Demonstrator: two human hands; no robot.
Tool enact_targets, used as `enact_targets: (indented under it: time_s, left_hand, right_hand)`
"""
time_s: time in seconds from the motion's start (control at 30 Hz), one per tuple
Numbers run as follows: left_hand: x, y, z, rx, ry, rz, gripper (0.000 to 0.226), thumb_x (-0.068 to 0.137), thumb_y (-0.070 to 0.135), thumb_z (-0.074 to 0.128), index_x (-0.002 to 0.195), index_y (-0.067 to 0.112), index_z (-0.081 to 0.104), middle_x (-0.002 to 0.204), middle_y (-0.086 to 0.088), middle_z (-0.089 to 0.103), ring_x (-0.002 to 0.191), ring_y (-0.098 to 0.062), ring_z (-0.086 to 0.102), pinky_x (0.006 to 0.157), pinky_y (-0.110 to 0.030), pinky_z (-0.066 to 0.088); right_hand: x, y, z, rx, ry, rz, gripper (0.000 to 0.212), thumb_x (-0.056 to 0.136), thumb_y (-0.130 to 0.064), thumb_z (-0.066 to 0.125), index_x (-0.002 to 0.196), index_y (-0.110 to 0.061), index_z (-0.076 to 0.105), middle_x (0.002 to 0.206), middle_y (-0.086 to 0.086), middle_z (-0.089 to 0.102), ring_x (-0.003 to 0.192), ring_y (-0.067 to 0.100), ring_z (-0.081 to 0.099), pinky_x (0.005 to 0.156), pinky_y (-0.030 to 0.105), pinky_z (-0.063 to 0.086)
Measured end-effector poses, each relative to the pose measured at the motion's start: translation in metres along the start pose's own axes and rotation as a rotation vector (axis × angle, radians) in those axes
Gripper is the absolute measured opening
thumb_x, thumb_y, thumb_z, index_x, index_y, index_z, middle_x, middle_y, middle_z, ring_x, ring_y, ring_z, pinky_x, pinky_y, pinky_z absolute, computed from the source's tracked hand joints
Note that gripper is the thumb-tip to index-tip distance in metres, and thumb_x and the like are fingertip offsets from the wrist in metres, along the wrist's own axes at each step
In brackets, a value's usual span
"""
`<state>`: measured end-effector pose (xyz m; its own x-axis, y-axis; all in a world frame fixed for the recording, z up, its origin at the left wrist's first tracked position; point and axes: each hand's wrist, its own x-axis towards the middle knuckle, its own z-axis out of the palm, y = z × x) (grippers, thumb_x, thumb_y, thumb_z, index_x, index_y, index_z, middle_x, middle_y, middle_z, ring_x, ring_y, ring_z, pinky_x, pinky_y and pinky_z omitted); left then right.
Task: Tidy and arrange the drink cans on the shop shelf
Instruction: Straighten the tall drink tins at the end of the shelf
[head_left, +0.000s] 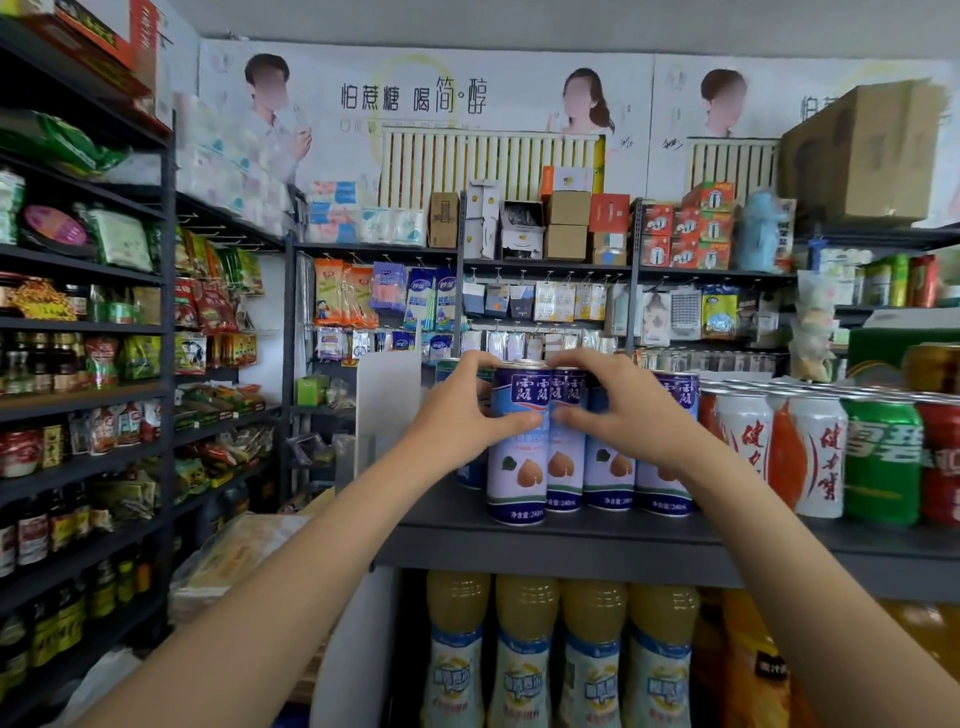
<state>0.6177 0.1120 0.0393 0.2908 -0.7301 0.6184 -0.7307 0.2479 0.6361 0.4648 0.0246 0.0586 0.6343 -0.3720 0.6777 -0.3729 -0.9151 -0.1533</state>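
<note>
Several blue-and-white drink cans with an almond picture stand in a row on the dark shelf (571, 535). My left hand (457, 410) grips the front left can (517, 467), thumb across its front and fingers curled over its top. My right hand (618, 410) grips the can beside it (566, 467), thumb on its front and fingers over the top. More cans of this kind (665, 483) stand to the right, partly hidden by my right wrist. Another blue can (470, 475) stands behind my left hand.
Right of the blue cans stand white-and-orange cans (810, 457), a green can (883, 462) and red cans (943, 462). Yellow juice bottles (524, 649) fill the shelf below. A white divider board (387, 395) stands at the shelf's left end. Stocked shelving (83, 395) runs along the left.
</note>
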Motion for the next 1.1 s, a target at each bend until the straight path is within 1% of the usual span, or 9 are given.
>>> enact_targets:
  time_s: [0.1, 0.17, 0.27, 0.37, 0.47, 0.7, 0.87, 0.97, 1.1]
  left_hand:
    - [0.001, 0.0, 0.001, 0.014, 0.021, -0.01, 0.059, 0.073, 0.027, 0.075, 0.12, 0.018, 0.04, 0.1, 0.005, 0.052, 0.097, -0.018, 0.06, 0.084, -0.036, 0.052]
    - [0.001, -0.001, 0.002, 0.013, 0.032, -0.026, 0.059, 0.074, 0.026, 0.074, 0.121, 0.017, 0.039, 0.098, 0.005, 0.052, 0.095, -0.017, 0.059, 0.083, -0.035, 0.052]
    - [0.0, -0.001, -0.001, 0.01, 0.042, -0.033, 0.058, 0.074, 0.025, 0.075, 0.12, 0.018, 0.04, 0.091, 0.01, 0.051, 0.088, -0.013, 0.057, 0.073, -0.026, 0.05]
    - [-0.002, -0.004, -0.006, -0.005, 0.069, -0.044, 0.06, 0.073, 0.026, 0.075, 0.122, 0.02, 0.04, 0.093, 0.01, 0.051, 0.087, -0.012, 0.057, 0.075, -0.028, 0.051]
    - [-0.004, -0.007, -0.009, 0.011, 0.093, -0.036, 0.061, 0.073, 0.027, 0.075, 0.123, 0.021, 0.041, 0.091, 0.011, 0.05, 0.08, -0.006, 0.054, 0.065, -0.02, 0.048]
    - [-0.003, -0.011, -0.01, 0.009, 0.069, -0.02, 0.061, 0.074, 0.028, 0.075, 0.124, 0.021, 0.04, 0.097, 0.007, 0.053, 0.088, -0.014, 0.058, 0.072, -0.026, 0.05]
    - [-0.003, -0.012, -0.016, 0.009, 0.012, 0.001, 0.059, 0.077, 0.03, 0.072, 0.125, 0.022, 0.039, 0.093, 0.015, 0.051, 0.083, -0.004, 0.055, 0.068, -0.018, 0.047]
    - [-0.003, -0.013, -0.018, 0.002, 0.005, -0.003, 0.057, 0.077, 0.029, 0.072, 0.124, 0.023, 0.041, 0.093, 0.014, 0.053, 0.089, -0.012, 0.06, 0.074, -0.028, 0.051]
    - [-0.003, -0.014, -0.019, 0.009, -0.013, -0.008, 0.057, 0.077, 0.028, 0.072, 0.124, 0.023, 0.041, 0.094, 0.013, 0.054, 0.091, -0.014, 0.061, 0.081, -0.035, 0.053]
  right_hand:
    - [0.0, 0.001, 0.01, -0.221, -0.009, 0.039, 0.06, 0.082, -0.029, 0.068, 0.134, -0.021, 0.04, 0.129, 0.0, 0.048, 0.12, 0.021, 0.039, 0.101, 0.036, 0.03]
    - [0.003, 0.0, 0.008, -0.256, 0.002, 0.043, 0.059, 0.081, -0.029, 0.068, 0.132, -0.02, 0.04, 0.129, 0.0, 0.047, 0.12, 0.02, 0.04, 0.1, 0.034, 0.029]
    - [0.005, -0.002, 0.004, -0.347, -0.052, 0.032, 0.061, 0.081, -0.027, 0.068, 0.132, -0.019, 0.037, 0.13, -0.001, 0.047, 0.121, 0.019, 0.042, 0.104, 0.036, 0.025]
    - [0.004, -0.003, 0.005, -0.416, -0.054, 0.02, 0.063, 0.081, -0.026, 0.068, 0.134, -0.02, 0.034, 0.128, -0.003, 0.049, 0.121, 0.018, 0.043, 0.109, 0.038, 0.017]
    - [0.006, -0.003, 0.009, -0.444, -0.027, 0.019, 0.061, 0.08, -0.026, 0.069, 0.132, -0.021, 0.037, 0.125, -0.004, 0.051, 0.118, 0.017, 0.045, 0.111, 0.039, 0.011]
    - [0.019, 0.001, 0.02, -0.518, -0.028, 0.027, 0.056, 0.081, -0.024, 0.067, 0.129, -0.017, 0.038, 0.121, -0.002, 0.054, 0.117, 0.02, 0.048, 0.111, 0.04, 0.013]
    - [0.029, 0.002, 0.025, -0.598, -0.025, 0.007, 0.056, 0.08, -0.024, 0.069, 0.127, -0.015, 0.039, 0.12, 0.0, 0.054, 0.114, 0.021, 0.051, 0.11, 0.04, 0.016]
    - [0.033, 0.0, 0.026, -0.645, -0.019, 0.005, 0.052, 0.08, -0.02, 0.068, 0.124, -0.013, 0.04, 0.117, 0.001, 0.056, 0.111, 0.022, 0.054, 0.109, 0.039, 0.018]
    - [0.041, -0.003, 0.031, -0.672, -0.045, -0.014, 0.053, 0.081, -0.018, 0.069, 0.124, -0.011, 0.04, 0.115, 0.003, 0.057, 0.107, 0.023, 0.055, 0.104, 0.034, 0.027]
